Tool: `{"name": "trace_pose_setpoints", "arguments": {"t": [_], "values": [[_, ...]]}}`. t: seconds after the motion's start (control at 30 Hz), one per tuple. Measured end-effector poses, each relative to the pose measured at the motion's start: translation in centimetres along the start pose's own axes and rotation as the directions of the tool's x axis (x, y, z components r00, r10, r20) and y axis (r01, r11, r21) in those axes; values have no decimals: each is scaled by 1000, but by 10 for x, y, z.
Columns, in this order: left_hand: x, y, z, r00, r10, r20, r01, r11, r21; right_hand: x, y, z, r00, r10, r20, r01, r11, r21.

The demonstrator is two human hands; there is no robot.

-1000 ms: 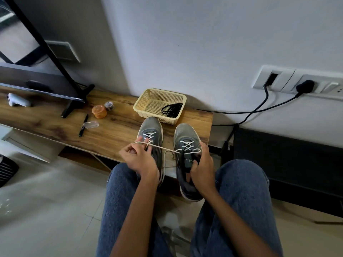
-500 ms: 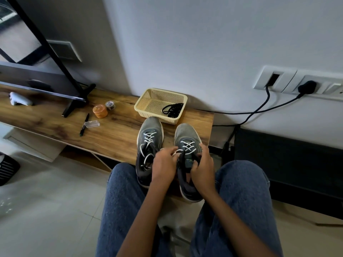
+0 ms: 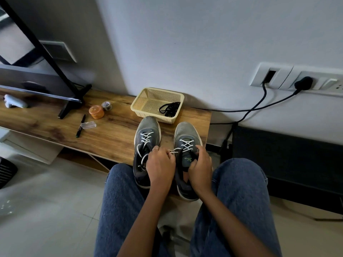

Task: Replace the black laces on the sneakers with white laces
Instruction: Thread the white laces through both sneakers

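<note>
Two grey sneakers stand side by side, toes toward 12 o'clock, heels overhanging the wooden shelf edge. The left sneaker [image 3: 147, 145] carries white laces [image 3: 146, 139] crossed through its eyelets, the ends hanging loose. The right sneaker [image 3: 186, 145] shows a white lace [image 3: 186, 145] crossed over its tongue. At 12 o'clock, black laces [image 3: 169, 108] lie bundled inside a cream basket.

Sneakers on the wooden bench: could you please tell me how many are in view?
2. The left sneaker stands before the yellow basket, partly behind the left hand. The right sneaker stands beside it, held by the right hand. No others visible.
</note>
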State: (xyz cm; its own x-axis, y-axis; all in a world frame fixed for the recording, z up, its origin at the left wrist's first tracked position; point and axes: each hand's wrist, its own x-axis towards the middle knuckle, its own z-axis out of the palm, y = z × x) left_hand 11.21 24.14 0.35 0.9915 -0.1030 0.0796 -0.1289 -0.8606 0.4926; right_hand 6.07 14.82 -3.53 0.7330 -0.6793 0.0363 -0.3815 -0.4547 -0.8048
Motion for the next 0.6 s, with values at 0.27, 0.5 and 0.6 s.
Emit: {"name": "trace_pose_setpoints", "arguments": {"t": [0.27,0.5,0.6], "values": [[23,-9,3,976,148,162,-179,964,196,3,3,-2,1000,9,17,-9,1000,-5],[37,-8,5,925,143,353,-252,925,284,2,3,0,1000,-6,27,7,1000,-18],[39,-7,-4,951,107,291,-189,943,273,2,4,0,999,-5,34,6,1000,-13]]}}
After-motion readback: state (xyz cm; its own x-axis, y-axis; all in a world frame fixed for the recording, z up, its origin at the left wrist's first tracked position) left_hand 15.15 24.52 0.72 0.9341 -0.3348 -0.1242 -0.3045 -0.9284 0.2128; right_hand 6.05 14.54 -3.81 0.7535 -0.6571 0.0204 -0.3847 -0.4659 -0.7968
